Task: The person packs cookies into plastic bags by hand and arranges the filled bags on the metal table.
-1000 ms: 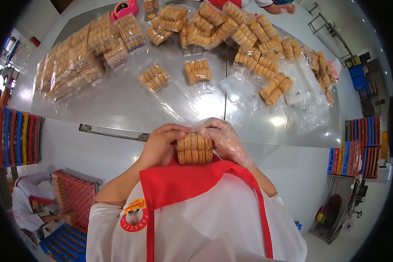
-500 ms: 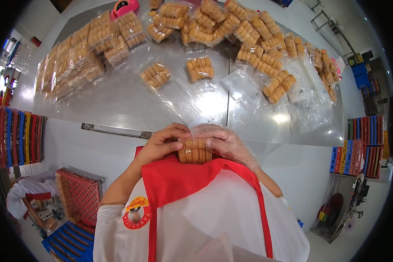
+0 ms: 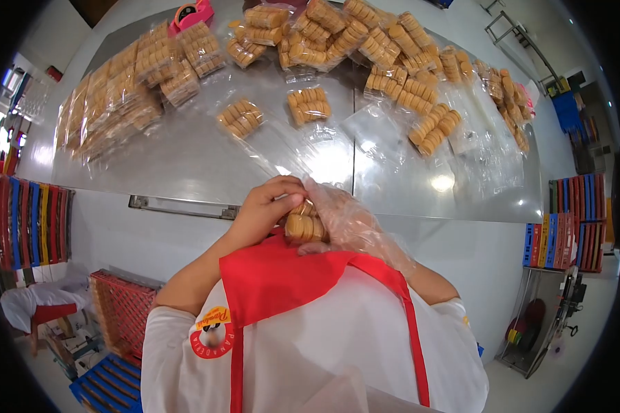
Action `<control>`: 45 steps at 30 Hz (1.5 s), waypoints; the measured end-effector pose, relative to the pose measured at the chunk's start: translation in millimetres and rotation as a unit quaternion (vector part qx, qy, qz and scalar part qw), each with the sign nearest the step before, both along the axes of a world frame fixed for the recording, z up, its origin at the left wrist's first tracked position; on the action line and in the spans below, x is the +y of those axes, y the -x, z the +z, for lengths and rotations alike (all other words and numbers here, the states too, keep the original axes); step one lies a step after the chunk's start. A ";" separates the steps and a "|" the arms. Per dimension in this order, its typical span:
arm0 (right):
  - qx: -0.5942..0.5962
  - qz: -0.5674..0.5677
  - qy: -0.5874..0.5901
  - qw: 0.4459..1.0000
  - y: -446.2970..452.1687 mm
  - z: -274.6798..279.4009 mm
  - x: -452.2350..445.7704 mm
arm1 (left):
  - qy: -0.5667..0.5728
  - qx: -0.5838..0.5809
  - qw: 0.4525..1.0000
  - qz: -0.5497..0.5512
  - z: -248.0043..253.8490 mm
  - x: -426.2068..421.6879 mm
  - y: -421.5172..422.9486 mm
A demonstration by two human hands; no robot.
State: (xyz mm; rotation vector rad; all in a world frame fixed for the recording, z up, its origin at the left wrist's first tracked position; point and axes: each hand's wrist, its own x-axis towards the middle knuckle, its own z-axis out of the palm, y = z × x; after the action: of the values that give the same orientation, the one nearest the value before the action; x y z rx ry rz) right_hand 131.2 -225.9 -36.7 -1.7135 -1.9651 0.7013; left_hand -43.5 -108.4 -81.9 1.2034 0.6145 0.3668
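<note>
Close to my chest, at the table's near edge, is a clear plastic pack of round golden cookies (image 3: pixel 304 227). My bare left hand (image 3: pixel 263 210) grips it from the left, thumb and fingers pinched near its top. On the other side my right hand (image 3: pixel 348 217), in a loose clear plastic glove, wraps round the pack and covers much of it. Beyond my hands, two cookie packs, a left one (image 3: pixel 241 118) and a right one (image 3: pixel 308 105), lie apart on the steel table (image 3: pixel 200 162).
Stacked cookie packs (image 3: pixel 110 96) fill the table's left side. More heap along the back (image 3: pixel 324 38) and right. Clear plastic bags (image 3: pixel 486 151) lie at right, and a pink tape dispenser (image 3: pixel 191 15) stands behind. Another person (image 3: pixel 41 303) bends near a red crate (image 3: pixel 124 310).
My right hand has turned and closed further over the pack, which is now tilted and more hidden. My left fingers have drawn in at its top. The other person has shifted.
</note>
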 end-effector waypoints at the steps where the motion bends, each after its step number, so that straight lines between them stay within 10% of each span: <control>1: -0.014 -0.023 0.001 1.000 5.7 0.3 -0.4 | 0.010 0.035 0.999 -0.006 14.1 0.7 -7.7; 5: 0.013 -0.108 0.033 0.994 8.9 -7.3 4.4 | -0.152 0.063 0.986 -0.021 13.8 0.8 -35.5; 10: 0.430 -0.260 0.039 0.864 -11.2 -25.2 -17.7 | -0.239 0.104 0.965 -0.022 37.7 -9.8 -51.1; 14: 0.673 -0.355 0.048 0.647 -44.1 -55.6 -41.7 | -0.654 0.131 0.740 -0.093 14.8 -3.8 -53.2; 15: 0.692 -0.346 0.043 0.632 -48.3 -56.7 -47.4 | -0.752 0.115 0.637 -0.124 1.5 -0.1 -53.8; 18: 0.734 -0.333 0.026 0.591 -49.4 -58.4 -61.7 | -0.818 0.096 0.553 -0.126 -13.4 2.9 -57.6; 30: 0.765 -0.354 -0.013 0.538 -35.8 -76.7 -65.7 | -0.773 0.375 0.486 -0.159 9.7 11.1 -58.7; 45: 0.622 -0.220 -0.265 0.703 -9.1 -42.6 18.0 | -0.650 0.234 0.688 -0.221 89.4 49.2 -82.8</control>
State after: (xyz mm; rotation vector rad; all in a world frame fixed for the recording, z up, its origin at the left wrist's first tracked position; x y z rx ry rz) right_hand 140.4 -207.8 -79.4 -0.8018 -0.6276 0.6974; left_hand 39.3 -59.2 7.6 2.8366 0.4085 0.0053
